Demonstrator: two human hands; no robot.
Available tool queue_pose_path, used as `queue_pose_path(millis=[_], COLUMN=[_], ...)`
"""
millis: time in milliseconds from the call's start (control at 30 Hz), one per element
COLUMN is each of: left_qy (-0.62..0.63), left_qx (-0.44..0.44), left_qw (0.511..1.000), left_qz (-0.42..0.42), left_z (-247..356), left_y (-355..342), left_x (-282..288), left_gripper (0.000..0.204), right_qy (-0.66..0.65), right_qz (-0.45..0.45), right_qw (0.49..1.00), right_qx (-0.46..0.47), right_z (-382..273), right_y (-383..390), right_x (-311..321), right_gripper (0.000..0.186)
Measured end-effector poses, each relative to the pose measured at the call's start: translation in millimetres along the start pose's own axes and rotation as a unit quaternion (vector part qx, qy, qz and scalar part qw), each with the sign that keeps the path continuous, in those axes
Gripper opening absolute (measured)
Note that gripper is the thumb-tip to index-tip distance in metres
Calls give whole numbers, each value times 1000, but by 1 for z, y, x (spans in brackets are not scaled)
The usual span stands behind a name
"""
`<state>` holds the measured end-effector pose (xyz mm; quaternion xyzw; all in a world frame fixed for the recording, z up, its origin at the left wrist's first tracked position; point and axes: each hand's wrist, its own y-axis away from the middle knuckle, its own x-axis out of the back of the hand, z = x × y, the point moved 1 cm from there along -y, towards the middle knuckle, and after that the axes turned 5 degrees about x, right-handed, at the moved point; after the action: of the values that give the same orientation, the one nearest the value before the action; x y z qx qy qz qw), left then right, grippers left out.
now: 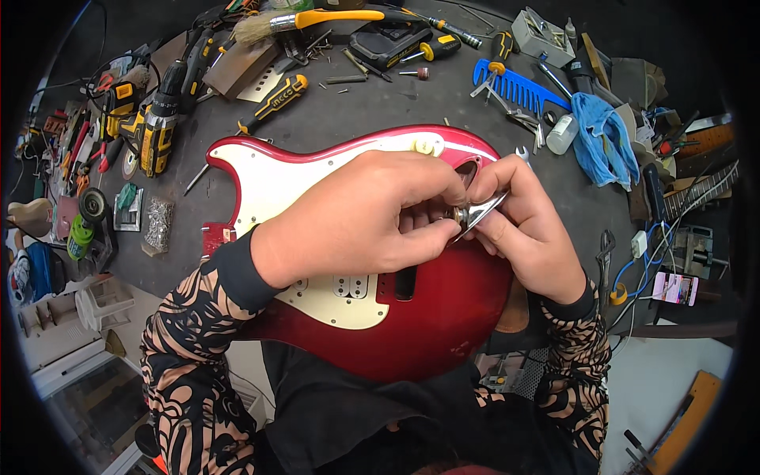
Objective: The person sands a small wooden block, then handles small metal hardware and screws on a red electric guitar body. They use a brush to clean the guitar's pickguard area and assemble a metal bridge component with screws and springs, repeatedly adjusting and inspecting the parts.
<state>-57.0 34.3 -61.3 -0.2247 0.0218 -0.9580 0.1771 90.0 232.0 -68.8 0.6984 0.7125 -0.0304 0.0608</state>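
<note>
A red electric guitar body [451, 332] with a cream pickguard [273, 178] lies in front of me, its lower edge close to my lap. Over its right part, both hands meet at a shiny chrome jack plate [480, 210]. My right hand [532, 233] pinches the plate between thumb and fingers. My left hand [356, 218] reaches across the pickguard, its thumb and fingers closed around the small metal jack [458, 214] at the plate's inner side. Behind the fingers, part of a cavity [467, 171] in the body shows. Fingertips hide most of the jack.
Beyond the guitar lie a yellow-handled screwdriver [277, 103], a brush [317, 17], a blue comb [522, 89] and a blue cloth [603, 138]. A cordless drill [150, 127] and a bag of screws [158, 226] are at left. A wrench [605, 257] lies right.
</note>
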Motion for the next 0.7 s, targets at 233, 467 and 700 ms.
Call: queue_pose_path(millis=[233, 467, 700], left_qy=[-16, -83, -45], left_qx=[-36, -104, -22], left_qw=[999, 991, 999], left_qz=[12, 15, 3], left_z=[2, -2, 2], left_y=[-1, -3, 1], left_x=[0, -1, -3], left_gripper=[24, 26, 24], right_qy=[-18, -9, -3], right_qz=[-11, -6, -19], right_qw=[1000, 1000, 1000], right_qx=[-8, -15, -14], right_z=[1, 1, 2], right_y=[-1, 0, 1], right_x=[4, 2, 1], right_gripper=[18, 19, 20])
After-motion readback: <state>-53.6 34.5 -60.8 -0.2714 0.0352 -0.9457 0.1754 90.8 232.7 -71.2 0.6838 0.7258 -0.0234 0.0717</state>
